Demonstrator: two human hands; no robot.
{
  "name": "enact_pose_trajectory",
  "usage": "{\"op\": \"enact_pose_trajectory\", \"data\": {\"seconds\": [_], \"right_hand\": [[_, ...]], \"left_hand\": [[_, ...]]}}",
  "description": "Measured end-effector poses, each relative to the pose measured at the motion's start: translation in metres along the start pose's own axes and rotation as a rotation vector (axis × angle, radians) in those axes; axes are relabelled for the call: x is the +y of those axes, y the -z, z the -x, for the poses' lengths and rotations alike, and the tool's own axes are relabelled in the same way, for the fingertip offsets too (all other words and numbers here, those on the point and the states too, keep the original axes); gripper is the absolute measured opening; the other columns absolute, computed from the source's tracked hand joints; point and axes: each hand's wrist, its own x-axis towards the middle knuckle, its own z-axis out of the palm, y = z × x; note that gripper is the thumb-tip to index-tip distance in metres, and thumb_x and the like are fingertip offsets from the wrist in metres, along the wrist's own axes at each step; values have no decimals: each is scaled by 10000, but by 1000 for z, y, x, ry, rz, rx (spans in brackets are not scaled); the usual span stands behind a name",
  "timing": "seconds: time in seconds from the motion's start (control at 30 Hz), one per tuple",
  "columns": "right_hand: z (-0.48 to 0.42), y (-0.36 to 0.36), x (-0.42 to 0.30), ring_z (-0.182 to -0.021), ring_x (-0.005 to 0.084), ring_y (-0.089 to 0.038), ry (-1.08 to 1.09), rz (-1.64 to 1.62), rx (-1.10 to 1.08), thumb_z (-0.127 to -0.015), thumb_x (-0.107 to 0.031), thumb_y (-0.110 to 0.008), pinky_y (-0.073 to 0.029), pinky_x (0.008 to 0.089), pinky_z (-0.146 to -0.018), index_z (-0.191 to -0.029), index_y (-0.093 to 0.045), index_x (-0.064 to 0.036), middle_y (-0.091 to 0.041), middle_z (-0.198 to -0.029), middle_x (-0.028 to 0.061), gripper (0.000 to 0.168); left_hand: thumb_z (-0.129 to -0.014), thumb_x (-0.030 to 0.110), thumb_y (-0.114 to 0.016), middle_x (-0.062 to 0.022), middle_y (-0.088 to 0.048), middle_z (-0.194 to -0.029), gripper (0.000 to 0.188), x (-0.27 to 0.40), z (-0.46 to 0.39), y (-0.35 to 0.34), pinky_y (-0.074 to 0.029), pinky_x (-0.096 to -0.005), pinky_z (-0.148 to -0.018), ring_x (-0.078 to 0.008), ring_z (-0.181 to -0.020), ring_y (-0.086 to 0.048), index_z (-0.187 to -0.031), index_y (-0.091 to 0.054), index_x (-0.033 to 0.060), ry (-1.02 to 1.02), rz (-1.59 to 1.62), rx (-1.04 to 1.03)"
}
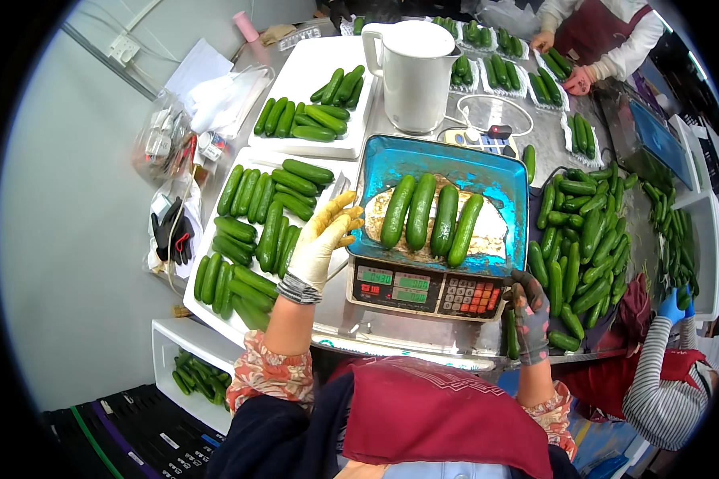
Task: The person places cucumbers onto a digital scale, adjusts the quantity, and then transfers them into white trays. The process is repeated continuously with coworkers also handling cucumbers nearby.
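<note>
Several green cucumbers (pixel 420 212) lie side by side on the worn blue pan (pixel 449 151) of a digital scale (pixel 425 290), whose displays are lit. My left hand (pixel 326 236), in a white glove with yellowed fingertips, is at the pan's left edge, fingers apart and holding nothing. On the right, my right hand (pixel 528 314) wears a dark patterned glove. It is by the scale's front right corner, just above a single cucumber (pixel 511 335) at the table's edge; whether it touches that cucumber is unclear. A heap of cucumbers (pixel 593 239) lies right of the scale.
White trays (pixel 359 129) of cucumbers stand left of the scale. Behind it are a white pitcher (pixel 418 78), a power strip (pixel 482 141) and netted cucumber packs (pixel 503 75). A co-worker's hands (pixel 578 81) touch a pack at top right; another co-worker's blue-gloved hands (pixel 674 306) hold a cucumber.
</note>
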Motion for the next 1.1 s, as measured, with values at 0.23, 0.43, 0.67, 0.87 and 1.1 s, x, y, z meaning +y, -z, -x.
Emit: {"op": "enact_pose_trajectory", "data": {"seconds": [0.23, 0.43, 0.67, 0.87, 1.1], "right_hand": [[-6, -5, -10, -742, 85, -555, -109, -49, -41, -889, -203, -532, -435, 211, -652, -1155, -509, 29, -608, -954, 66, 354], [-24, -16, -3, -745, 99, -531, 131, 124, -128, -887, -116, -523, -450, 249, -669, -1180, -501, 17, -595, -941, 63, 323], [-60, -68, -43, -698, 293, -606, 218, 851, -223, -833, -150, -554, -473, 364, -651, -1314, -393, -97, -613, -777, 160, 510], [-76, -73, -28, -790, 332, -606, 301, 913, -275, -815, -196, -568, -475, 404, -689, -1288, -420, -95, -615, -871, 188, 506], [-70, -67, -30, -924, 335, -572, 300, 849, -278, -823, -300, -548, -465, 406, -793, -1251, -430, -23, -594, -981, 193, 523]], "left_hand": [[-897, 193, -512, -86, -566, -1138, 428, -6, -6, -5, -445, -217, -782, -125, -991, -557, -1287, -437, 36, 39, -24, -20], [-886, 196, -521, -68, -578, -1117, 438, -10, -14, -15, -438, -221, -781, -120, -980, -558, -1289, -441, 46, 52, -52, -37], [-869, 9, -481, -99, -529, -1138, 477, -35, -34, -25, -420, -254, -892, -151, -1012, -521, -1332, -366, 19, -138, -320, -53], [-831, 16, -526, -169, -452, -1265, 522, -44, -42, -36, -382, -300, -971, -226, -1138, -485, -1329, -367, 10, -233, -517, -131], [-775, 37, -563, -207, -439, -1288, 579, -48, -46, -51, -322, -350, -1021, -304, -1208, -423, -1321, -373, 4, -334, -695, -141]]}}
